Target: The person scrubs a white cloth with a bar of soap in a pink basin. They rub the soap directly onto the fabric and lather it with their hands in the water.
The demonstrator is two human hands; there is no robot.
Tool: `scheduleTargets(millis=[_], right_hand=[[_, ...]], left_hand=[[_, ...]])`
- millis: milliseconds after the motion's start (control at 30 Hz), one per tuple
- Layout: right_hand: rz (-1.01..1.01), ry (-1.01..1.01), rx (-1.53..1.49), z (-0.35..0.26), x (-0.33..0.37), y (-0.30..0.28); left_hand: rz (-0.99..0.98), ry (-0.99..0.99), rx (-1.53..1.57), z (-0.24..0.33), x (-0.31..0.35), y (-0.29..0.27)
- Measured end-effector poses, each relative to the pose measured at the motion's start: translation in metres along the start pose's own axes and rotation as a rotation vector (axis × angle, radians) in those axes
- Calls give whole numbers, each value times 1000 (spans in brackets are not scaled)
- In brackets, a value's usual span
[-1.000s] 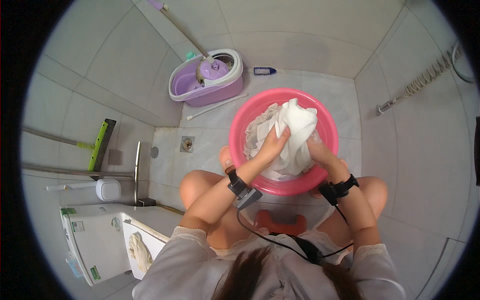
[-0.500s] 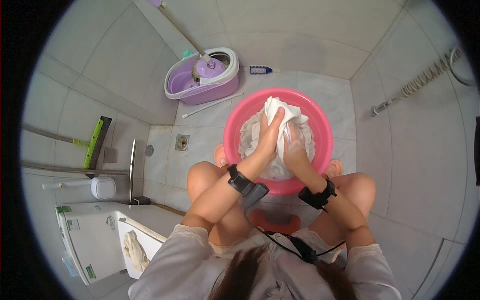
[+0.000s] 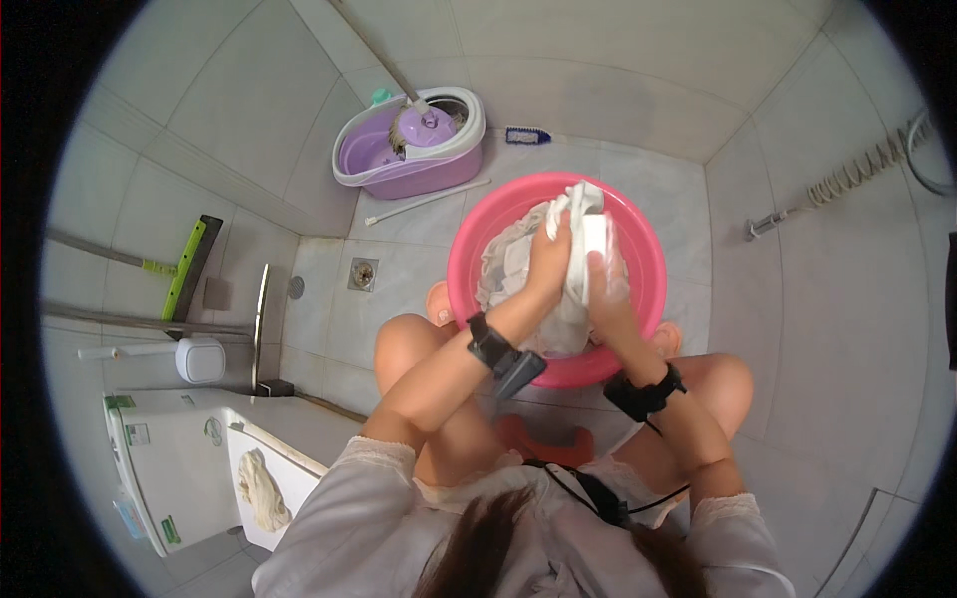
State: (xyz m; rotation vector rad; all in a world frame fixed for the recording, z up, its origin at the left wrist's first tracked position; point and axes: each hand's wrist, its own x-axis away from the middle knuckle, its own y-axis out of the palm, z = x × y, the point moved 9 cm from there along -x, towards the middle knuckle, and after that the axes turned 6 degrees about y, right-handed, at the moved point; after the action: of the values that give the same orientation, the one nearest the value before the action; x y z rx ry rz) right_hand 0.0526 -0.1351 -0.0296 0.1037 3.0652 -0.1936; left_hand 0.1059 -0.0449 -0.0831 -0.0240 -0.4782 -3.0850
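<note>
Tiled bathroom floor, pink basin, crumpled white cloth, both hands' fingers pinching it

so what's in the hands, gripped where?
Both the left hand and right hand clutch the white cloth at its bunched upper part, above the pink basin.

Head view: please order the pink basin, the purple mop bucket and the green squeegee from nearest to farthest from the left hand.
Measured from the left hand, which grips the white cloth:
1. Pink basin: directly around and beneath the hand.
2. Purple mop bucket: on the floor beyond the basin, up and to the left.
3. Green squeegee: far left, leaning against the wall.
</note>
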Motion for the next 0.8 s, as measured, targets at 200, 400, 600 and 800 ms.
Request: scheduleTargets(millis=[200, 400, 600, 800], right_hand=[[41, -6, -57, 2, -16, -8], [122, -263, 546, -13, 15, 16], [20, -164, 445, -11, 18, 30], [48, -23, 259, 28, -22, -6]], left_hand=[[82, 172, -161, -3, 25, 9], [-8, -282, 200, -22, 11, -1], [-187, -407, 310, -54, -4, -17], [-128, -519, 366, -30, 21, 13]])
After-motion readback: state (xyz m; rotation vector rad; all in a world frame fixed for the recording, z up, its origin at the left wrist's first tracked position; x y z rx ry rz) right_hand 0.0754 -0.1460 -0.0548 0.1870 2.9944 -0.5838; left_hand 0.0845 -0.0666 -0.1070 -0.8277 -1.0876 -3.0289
